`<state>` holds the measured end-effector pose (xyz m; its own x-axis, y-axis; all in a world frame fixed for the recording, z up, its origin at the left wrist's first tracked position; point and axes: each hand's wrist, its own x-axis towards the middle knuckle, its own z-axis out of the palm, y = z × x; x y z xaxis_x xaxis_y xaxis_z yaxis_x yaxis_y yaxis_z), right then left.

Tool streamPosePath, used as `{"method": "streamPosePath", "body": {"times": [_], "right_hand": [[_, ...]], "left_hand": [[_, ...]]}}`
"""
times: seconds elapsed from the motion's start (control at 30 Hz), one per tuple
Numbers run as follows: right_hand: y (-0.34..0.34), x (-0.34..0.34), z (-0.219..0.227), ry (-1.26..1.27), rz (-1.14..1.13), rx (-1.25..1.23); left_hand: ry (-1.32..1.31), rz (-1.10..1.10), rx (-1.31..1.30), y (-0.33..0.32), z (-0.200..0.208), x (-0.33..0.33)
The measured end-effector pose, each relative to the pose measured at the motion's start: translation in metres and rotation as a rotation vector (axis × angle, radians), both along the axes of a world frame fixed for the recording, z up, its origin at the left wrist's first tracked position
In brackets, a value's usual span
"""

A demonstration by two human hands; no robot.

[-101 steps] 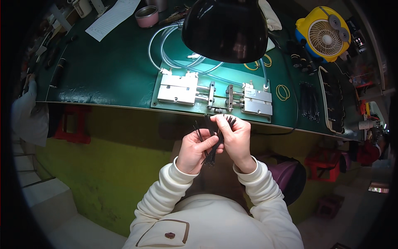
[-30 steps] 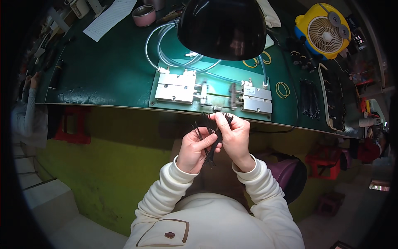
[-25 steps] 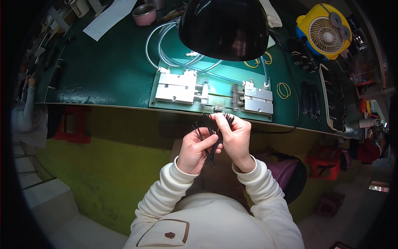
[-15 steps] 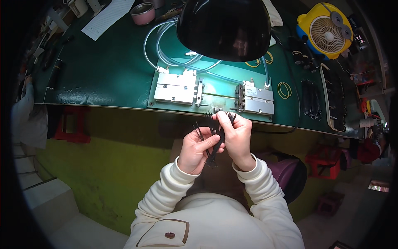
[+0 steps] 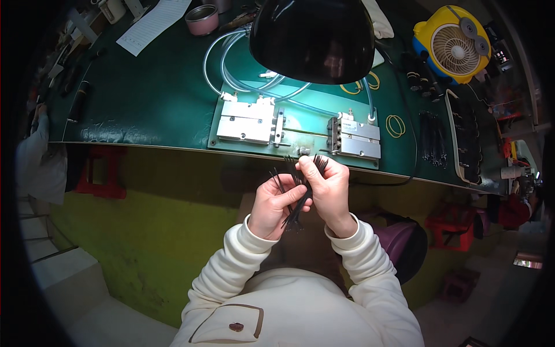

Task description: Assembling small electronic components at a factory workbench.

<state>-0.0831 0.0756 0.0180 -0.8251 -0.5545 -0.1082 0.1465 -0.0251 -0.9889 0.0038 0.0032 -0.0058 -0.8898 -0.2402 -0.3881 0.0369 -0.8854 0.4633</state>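
Observation:
A bundle of thin black wire-like strands (image 5: 293, 215) is held between both hands in front of the bench edge. My left hand (image 5: 270, 207) closes on its lower part, with the thumb pressed across and a few strands fanned out over the fingers. My right hand (image 5: 330, 191) pinches strands at their upper end between thumb and fingers. Just beyond the hands, a plate carries a left silver metal block (image 5: 245, 122) and a right silver metal block (image 5: 359, 140), both with clear air hoses (image 5: 217, 63). A small metal fitting (image 5: 304, 151) sits between the blocks at the plate's near edge.
A black lamp shade (image 5: 312, 43) hangs over the plate. On the green bench lie yellow rings (image 5: 395, 126), more black strands (image 5: 432, 139), a tray (image 5: 454, 136) of black pieces and a yellow fan (image 5: 457, 49). Another person's sleeve (image 5: 36, 144) shows at far left.
Both hands keep almost the same place and grip. The strands between them have shifted slightly, and the view has moved a little.

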Motion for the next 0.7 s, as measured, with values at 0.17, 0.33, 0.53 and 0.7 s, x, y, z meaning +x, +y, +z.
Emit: {"method": "streamPosePath", "body": {"times": [0.17, 0.33, 0.53, 0.7], "right_hand": [[-0.001, 0.001, 0.003, 0.017, -0.009, 0.04], [-0.002, -0.001, -0.004, 0.017, -0.041, 0.017], [-0.003, -0.003, -0.009, 0.112, -0.066, 0.017], [-0.003, -0.005, -0.011, 0.088, -0.057, 0.026]], "left_hand": [[-0.027, 0.022, -0.029, 0.001, -0.003, 0.001], [-0.023, 0.031, -0.023, 0.001, -0.002, -0.002], [0.009, 0.017, -0.008, 0.0, -0.004, -0.003], [0.024, 0.016, 0.0, 0.001, -0.005, -0.004]]}}
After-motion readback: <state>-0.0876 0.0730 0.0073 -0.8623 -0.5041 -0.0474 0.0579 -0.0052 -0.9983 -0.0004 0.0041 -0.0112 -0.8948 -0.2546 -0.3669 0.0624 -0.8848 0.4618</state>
